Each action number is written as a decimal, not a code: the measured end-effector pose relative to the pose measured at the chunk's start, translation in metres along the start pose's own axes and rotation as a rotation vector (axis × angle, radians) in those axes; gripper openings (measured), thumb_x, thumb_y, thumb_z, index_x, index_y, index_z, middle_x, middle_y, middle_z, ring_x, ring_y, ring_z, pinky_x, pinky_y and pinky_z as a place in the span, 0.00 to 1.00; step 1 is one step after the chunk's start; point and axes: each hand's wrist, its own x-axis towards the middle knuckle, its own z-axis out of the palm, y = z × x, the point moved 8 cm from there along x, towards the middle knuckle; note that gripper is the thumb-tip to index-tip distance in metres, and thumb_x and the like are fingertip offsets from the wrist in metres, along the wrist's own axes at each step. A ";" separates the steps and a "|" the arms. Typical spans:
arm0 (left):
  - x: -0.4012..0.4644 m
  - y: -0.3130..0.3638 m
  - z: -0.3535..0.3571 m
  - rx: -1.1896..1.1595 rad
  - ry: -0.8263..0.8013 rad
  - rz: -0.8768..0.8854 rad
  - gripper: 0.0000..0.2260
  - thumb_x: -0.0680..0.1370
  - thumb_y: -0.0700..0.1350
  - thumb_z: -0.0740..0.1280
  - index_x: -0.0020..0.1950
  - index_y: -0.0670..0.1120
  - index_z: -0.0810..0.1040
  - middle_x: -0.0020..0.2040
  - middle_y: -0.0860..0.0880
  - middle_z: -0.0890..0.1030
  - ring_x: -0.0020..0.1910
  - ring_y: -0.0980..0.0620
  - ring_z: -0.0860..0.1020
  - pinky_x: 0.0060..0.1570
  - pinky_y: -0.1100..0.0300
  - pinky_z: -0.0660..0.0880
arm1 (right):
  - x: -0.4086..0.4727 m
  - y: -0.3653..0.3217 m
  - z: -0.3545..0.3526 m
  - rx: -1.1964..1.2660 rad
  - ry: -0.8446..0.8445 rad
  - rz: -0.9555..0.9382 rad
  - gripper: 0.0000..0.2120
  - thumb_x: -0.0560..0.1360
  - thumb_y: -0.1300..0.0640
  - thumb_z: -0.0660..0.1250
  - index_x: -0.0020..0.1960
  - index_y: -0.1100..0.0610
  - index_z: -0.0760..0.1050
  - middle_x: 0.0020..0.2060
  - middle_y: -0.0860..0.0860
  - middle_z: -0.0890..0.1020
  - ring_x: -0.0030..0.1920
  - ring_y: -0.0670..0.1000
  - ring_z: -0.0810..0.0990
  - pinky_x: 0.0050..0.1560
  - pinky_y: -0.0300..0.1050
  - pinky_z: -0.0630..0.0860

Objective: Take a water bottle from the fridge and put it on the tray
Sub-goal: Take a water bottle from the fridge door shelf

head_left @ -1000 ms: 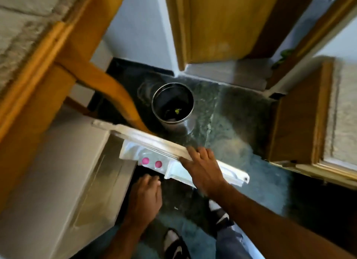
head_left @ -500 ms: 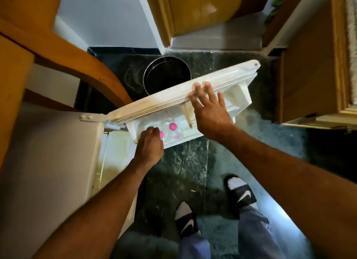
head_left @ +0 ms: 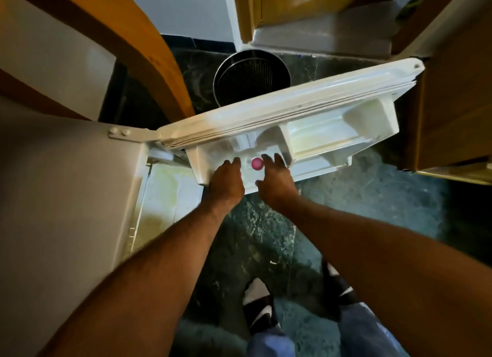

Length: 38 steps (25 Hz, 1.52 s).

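The small white fridge [head_left: 66, 197] stands at the left with its door [head_left: 292, 109] swung open toward me. In the door shelf [head_left: 314, 167] stands a clear water bottle with a pink cap [head_left: 257, 164]. My right hand [head_left: 275, 181] is just right of that cap, fingers spread and touching the shelf area. My left hand [head_left: 226, 179] reaches into the same shelf just left of the cap, fingers curled downward; it covers whatever is under it. No tray is in view.
A round metal bin [head_left: 251, 77] stands on the dark stone floor behind the door. A curved wooden chair part [head_left: 138, 45] rises at the left, wooden furniture [head_left: 452, 103] at the right. My feet in black-and-white slippers [head_left: 261, 308] are below.
My right hand left the top edge of the door and came down to the shelf beside the pink cap. My left hand stayed in the shelf and now hides the second pink cap.
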 end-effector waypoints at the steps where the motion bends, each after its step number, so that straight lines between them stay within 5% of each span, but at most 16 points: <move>1: 0.001 0.001 0.000 -0.003 0.018 0.005 0.22 0.76 0.37 0.65 0.69 0.42 0.68 0.62 0.40 0.78 0.62 0.40 0.75 0.62 0.47 0.72 | 0.012 0.005 0.004 0.026 -0.024 0.003 0.31 0.70 0.63 0.73 0.69 0.55 0.65 0.65 0.58 0.70 0.61 0.58 0.75 0.56 0.49 0.75; 5: -0.006 0.000 -0.010 -0.073 0.095 -0.022 0.10 0.74 0.38 0.68 0.55 0.42 0.78 0.54 0.40 0.83 0.53 0.40 0.79 0.50 0.50 0.76 | 0.031 0.002 0.016 0.061 -0.120 -0.071 0.19 0.72 0.64 0.70 0.62 0.55 0.73 0.54 0.55 0.80 0.52 0.56 0.79 0.48 0.41 0.72; 8: -0.039 0.006 -0.031 -0.183 0.158 -0.016 0.10 0.73 0.39 0.71 0.53 0.42 0.78 0.50 0.40 0.83 0.49 0.39 0.80 0.47 0.52 0.77 | 0.003 -0.011 -0.006 0.041 -0.063 -0.083 0.15 0.74 0.67 0.66 0.58 0.56 0.73 0.51 0.55 0.81 0.49 0.56 0.79 0.43 0.41 0.70; 13: -0.123 0.031 -0.109 -0.142 0.364 0.019 0.14 0.72 0.47 0.72 0.56 0.49 0.76 0.47 0.45 0.85 0.42 0.42 0.83 0.43 0.54 0.79 | -0.100 -0.062 -0.117 0.123 -0.037 -0.309 0.19 0.76 0.66 0.65 0.66 0.56 0.70 0.66 0.56 0.75 0.60 0.56 0.77 0.55 0.53 0.79; 16: -0.165 0.035 -0.166 -0.244 0.518 -0.117 0.13 0.73 0.50 0.71 0.55 0.48 0.77 0.47 0.47 0.85 0.42 0.46 0.83 0.42 0.60 0.77 | -0.127 -0.095 -0.213 0.218 0.080 -0.422 0.23 0.76 0.58 0.66 0.69 0.51 0.65 0.65 0.50 0.77 0.58 0.54 0.80 0.54 0.52 0.80; 20: -0.195 0.044 -0.216 -0.332 0.649 -0.274 0.14 0.74 0.50 0.70 0.56 0.45 0.78 0.54 0.45 0.84 0.50 0.45 0.83 0.43 0.63 0.75 | -0.092 -0.156 -0.279 -0.230 0.187 -0.760 0.22 0.73 0.62 0.67 0.64 0.51 0.64 0.70 0.56 0.71 0.67 0.62 0.72 0.50 0.63 0.78; 22: -0.200 0.049 -0.225 -0.362 0.657 -0.315 0.15 0.74 0.50 0.70 0.57 0.44 0.77 0.57 0.44 0.83 0.54 0.44 0.82 0.43 0.63 0.76 | -0.041 -0.171 -0.267 -0.641 0.078 -0.827 0.28 0.72 0.64 0.68 0.68 0.51 0.62 0.71 0.60 0.67 0.68 0.66 0.68 0.49 0.62 0.78; 26: -0.217 0.049 -0.222 -0.366 0.670 -0.403 0.14 0.74 0.49 0.71 0.57 0.44 0.77 0.57 0.43 0.83 0.53 0.43 0.82 0.47 0.54 0.80 | 0.033 -0.147 -0.214 -1.159 -0.271 -0.905 0.29 0.78 0.59 0.59 0.76 0.45 0.54 0.65 0.61 0.72 0.55 0.61 0.78 0.42 0.48 0.73; 28: -0.229 0.045 -0.213 -0.382 0.659 -0.435 0.14 0.74 0.49 0.71 0.57 0.44 0.77 0.56 0.43 0.83 0.52 0.43 0.83 0.50 0.50 0.81 | 0.051 -0.126 -0.190 -1.237 -0.402 -0.869 0.29 0.78 0.60 0.58 0.75 0.42 0.55 0.61 0.59 0.73 0.51 0.60 0.80 0.44 0.48 0.75; 32: -0.252 0.031 -0.193 -0.386 0.606 -0.501 0.13 0.74 0.46 0.71 0.55 0.43 0.78 0.56 0.42 0.83 0.51 0.41 0.83 0.43 0.62 0.75 | 0.047 -0.104 -0.161 -1.261 -0.507 -0.870 0.33 0.75 0.61 0.59 0.75 0.40 0.54 0.60 0.56 0.77 0.51 0.59 0.81 0.44 0.46 0.74; 38: -0.298 0.005 -0.194 -0.375 0.582 -0.639 0.14 0.74 0.47 0.70 0.56 0.42 0.78 0.55 0.40 0.83 0.51 0.40 0.82 0.55 0.47 0.77 | -0.024 -0.069 -0.118 -1.168 -0.503 -0.893 0.35 0.79 0.51 0.57 0.75 0.44 0.36 0.56 0.61 0.76 0.44 0.59 0.81 0.35 0.46 0.72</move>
